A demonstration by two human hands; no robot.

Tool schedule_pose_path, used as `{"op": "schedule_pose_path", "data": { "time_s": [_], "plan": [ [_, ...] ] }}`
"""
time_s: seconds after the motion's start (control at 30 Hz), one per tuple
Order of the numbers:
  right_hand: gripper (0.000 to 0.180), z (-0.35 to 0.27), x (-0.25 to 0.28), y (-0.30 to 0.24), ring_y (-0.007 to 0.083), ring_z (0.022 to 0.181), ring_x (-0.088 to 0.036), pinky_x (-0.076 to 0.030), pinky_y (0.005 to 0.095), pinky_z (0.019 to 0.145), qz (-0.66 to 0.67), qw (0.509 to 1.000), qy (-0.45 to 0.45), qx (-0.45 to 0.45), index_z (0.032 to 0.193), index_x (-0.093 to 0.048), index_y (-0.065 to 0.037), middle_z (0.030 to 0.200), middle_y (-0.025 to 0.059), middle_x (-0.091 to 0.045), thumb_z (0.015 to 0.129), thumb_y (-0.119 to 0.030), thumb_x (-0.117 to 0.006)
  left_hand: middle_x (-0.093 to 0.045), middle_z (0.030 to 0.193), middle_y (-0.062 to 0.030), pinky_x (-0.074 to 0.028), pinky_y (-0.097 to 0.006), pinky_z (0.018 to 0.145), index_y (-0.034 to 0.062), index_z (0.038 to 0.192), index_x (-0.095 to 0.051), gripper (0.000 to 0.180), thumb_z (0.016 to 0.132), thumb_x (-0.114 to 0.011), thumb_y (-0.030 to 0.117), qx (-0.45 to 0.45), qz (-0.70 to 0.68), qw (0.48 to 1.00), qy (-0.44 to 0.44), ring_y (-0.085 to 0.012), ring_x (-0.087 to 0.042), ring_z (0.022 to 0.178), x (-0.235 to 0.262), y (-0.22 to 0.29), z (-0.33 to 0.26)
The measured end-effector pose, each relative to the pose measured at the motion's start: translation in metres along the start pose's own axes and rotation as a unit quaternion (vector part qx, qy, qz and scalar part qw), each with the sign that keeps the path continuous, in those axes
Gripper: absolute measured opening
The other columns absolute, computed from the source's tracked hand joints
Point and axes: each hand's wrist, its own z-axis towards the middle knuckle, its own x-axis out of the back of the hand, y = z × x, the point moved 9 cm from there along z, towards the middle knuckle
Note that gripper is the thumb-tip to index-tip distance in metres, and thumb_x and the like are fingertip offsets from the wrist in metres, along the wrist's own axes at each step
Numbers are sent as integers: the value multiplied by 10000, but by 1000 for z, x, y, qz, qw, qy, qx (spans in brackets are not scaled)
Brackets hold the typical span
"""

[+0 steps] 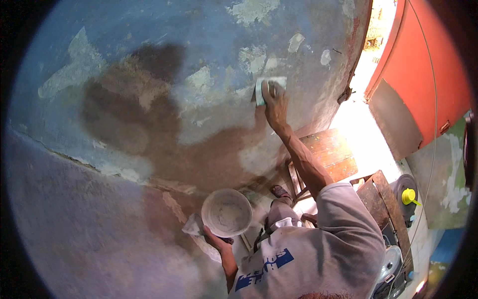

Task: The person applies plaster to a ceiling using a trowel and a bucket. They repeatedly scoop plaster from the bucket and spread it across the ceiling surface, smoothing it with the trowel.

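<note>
My right hand [276,107] is raised on an outstretched arm, pressing a flat pale rectangular spreader [280,81] to the blue-grey wall [209,45]. The fingers are closed over the spreader's face. Pale, rough patches [252,59] surround it on the worn paint. Lower down, my left hand [216,241] grips a round, whitish bowl [227,213] by its near side. Pale residue coats the bowl's inside. A crumpled whitish piece of plastic or cloth [192,224] sits beside the bowl, against its left side; whether the hand holds it too, I cannot tell.
A wooden stool [331,154] stands below my right arm. Behind it are a bright doorway [366,129] and an orange door [423,65]. At the right, wooden furniture [386,199] stands near a glass lid [391,261] and a yellow object [409,196]. A thin cable [434,99] hangs down.
</note>
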Motion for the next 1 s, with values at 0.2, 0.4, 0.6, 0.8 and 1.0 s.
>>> {"op": "schedule_pose_path", "data": {
  "time_s": [0.2,0.4,0.6,0.8,1.0],
  "plan": [
    [608,-34,3,72,317,1108,-479,-373,407,951,218,970,-67,-89,1295,-540,-92,1208,186,-516,731,130,-507,-552,1180,-197,-546,-441,772,-64,1217,-490,677,863,-575,507,28,-36,999,-25,-322,-611,996,-10,-6,10],
    [627,16,-5,25,344,1075,-481,-373,421,947,84,992,46,-81,1318,-512,-82,1202,183,-511,724,120,-497,-551,1187,-199,-545,-464,780,-48,1215,-497,679,839,-613,506,35,-42,998,-26,-323,-607,1002,-21,2,1],
    [355,-246,-86,90,322,1134,-526,-411,396,958,174,845,-501,-67,1248,-568,-77,1234,154,-561,926,-128,-427,-499,1280,-187,-497,-442,874,-15,1306,-435,743,813,-673,487,79,-120,989,-31,-303,-551,1103,-45,7,5],
    [384,-201,34,-4,180,938,-592,-498,298,789,436,714,-372,-402,1222,-529,-12,1058,90,-620,864,-116,-622,-476,1293,-163,-476,-396,899,-31,1364,-348,815,819,-689,469,51,-68,996,-19,-279,-520,1132,-26,-6,24],
    [500,-168,46,-137,170,989,-572,-469,293,864,516,607,-451,-402,1282,-465,36,1111,106,-601,852,-148,-643,-496,1238,-164,-505,-411,854,-12,1324,-390,696,850,-652,423,8,-81,996,-22,-284,-556,1085,-30,-14,24]
  ]
}}
